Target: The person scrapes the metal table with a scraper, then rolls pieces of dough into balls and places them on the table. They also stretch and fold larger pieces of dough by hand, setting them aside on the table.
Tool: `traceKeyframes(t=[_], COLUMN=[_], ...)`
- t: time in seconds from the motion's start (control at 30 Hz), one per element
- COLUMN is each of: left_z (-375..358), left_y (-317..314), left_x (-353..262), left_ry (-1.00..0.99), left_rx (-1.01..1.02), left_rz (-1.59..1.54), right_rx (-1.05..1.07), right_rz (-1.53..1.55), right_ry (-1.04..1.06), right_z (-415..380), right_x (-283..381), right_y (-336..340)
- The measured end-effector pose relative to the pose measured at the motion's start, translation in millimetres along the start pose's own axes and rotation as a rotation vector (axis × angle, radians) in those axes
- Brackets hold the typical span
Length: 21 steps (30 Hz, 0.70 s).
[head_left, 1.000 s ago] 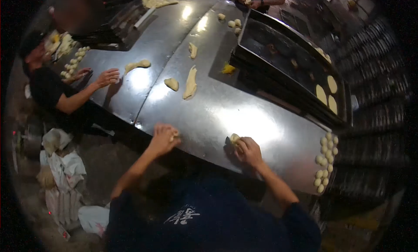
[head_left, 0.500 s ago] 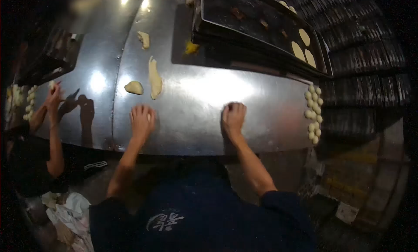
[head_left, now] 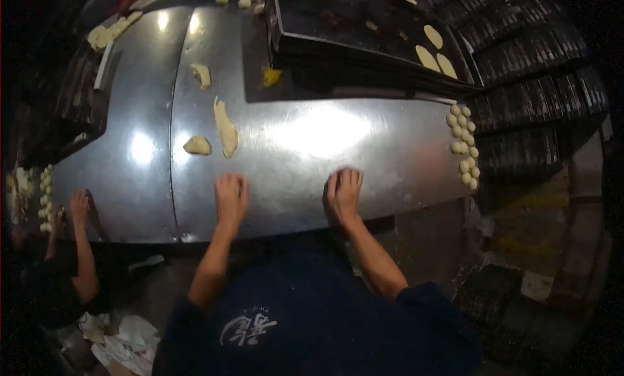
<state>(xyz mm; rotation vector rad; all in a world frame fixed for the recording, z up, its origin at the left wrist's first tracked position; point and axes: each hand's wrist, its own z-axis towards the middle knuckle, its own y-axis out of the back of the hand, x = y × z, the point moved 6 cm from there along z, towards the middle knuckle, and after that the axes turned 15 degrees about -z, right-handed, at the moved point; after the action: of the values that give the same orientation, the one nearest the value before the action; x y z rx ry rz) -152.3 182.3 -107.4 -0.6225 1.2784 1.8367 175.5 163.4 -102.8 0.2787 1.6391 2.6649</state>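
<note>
My left hand (head_left: 232, 199) rests low over the metal table (head_left: 273, 155), its fingers curled downward. Whatever lies beneath its palm is hidden. To the right, my right hand (head_left: 345, 193) is also curled on the tabletop, knuckles up, and its underside cannot be seen. Just beyond my left hand lie a rounded dough lump (head_left: 197, 145) and a long strip of dough (head_left: 226, 130). A smaller dough scrap (head_left: 202, 76) sits farther back.
Several dough balls (head_left: 463, 139) line the table's right end. A dark tray (head_left: 364, 54) at the back holds flat dough ovals (head_left: 427, 58). Stacked trays (head_left: 520, 103) stand at right. A co-worker's hands (head_left: 78, 207) are at far left near more dough balls (head_left: 45, 200).
The camera view has shifted. My left hand has moved right, nearer my right hand; both remain curled. The co-worker's hands have come down toward the table's near edge.
</note>
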Motion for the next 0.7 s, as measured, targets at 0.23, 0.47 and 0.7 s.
traceKeyframes(t=[0.23, 0.47, 0.7], left_z=[13.7, -26.7, -22.6], left_y=[45.8, 50.6, 31.7], left_x=[50.4, 23.4, 42.7], left_ry=[0.208, -0.106, 0.282], left_rx=[-0.097, 0.038, -0.288], left_rz=[0.269, 0.228, 0.280], right_rx=[-0.069, -0.050, -0.031], right_rz=[-0.108, 0.000, 0.145], right_ry=[-0.114, 0.011, -0.124], right_z=[28.0, -15.7, 0.5], right_x=[-71.0, -84.2, -82.8], right_y=[1.2, 17.8, 28.5])
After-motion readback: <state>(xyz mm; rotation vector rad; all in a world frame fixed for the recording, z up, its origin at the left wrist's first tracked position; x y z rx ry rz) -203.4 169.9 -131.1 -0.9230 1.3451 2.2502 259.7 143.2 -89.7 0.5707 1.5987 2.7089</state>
